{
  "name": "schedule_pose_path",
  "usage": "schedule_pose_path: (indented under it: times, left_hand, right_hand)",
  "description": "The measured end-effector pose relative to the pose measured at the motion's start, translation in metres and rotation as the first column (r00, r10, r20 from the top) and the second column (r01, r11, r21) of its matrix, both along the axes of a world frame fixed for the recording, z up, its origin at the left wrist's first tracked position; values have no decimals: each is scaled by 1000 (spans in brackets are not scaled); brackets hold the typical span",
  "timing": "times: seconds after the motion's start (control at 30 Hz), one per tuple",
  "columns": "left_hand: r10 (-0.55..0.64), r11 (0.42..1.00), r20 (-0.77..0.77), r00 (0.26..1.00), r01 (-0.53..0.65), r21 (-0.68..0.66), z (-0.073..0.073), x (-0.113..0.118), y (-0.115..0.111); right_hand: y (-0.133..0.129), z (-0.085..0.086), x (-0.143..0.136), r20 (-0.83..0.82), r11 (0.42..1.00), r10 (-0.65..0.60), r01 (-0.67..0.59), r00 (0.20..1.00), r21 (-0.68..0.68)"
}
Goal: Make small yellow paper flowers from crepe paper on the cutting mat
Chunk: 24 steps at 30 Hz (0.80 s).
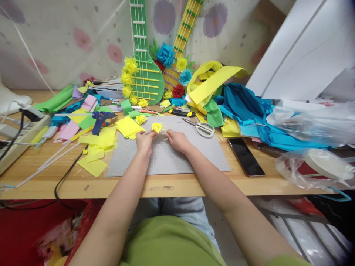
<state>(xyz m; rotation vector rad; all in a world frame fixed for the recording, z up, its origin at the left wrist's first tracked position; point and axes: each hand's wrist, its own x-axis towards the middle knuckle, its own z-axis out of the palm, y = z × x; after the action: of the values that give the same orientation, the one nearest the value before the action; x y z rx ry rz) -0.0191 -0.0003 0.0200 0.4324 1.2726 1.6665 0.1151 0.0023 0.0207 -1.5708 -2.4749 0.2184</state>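
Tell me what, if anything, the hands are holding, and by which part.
The left hand holds a yellow flower by its lower edge; whether the right hand grips anything can't be told.

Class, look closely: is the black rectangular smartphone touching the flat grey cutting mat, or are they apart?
Apart. The head view shows a strip of bare wooden tabletop between the smartphone's left edge and the mat's right edge.

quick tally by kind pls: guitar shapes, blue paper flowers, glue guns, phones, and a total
guitar shapes, green one with white strings and yellow one with green bars: 2
blue paper flowers, larger one and smaller one: 2
dark blue glue gun: 1
phone with black screen: 1
total: 6
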Motion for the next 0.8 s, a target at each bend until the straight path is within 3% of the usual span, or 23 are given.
schedule_pose_path:
  times: [0.4, 0.63, 0.8]
  left_hand:
    - [-171, 985, 92, 981, 169, 27, 7, -1, -3]
    - [-182, 983, 112, 977, 180, 28, 6, -2, -2]
    - [-170, 986, 87, 982, 169, 16, 6, 1, -1]
  right_hand:
    - [-2, 1, 1, -33, 996, -84, 85, 996, 21]
    - [-2, 1, 3, -151, 994, -58, 71, 987, 81]
    - [-4, 3, 0, -124, 995, -28, 40, 992, 94]
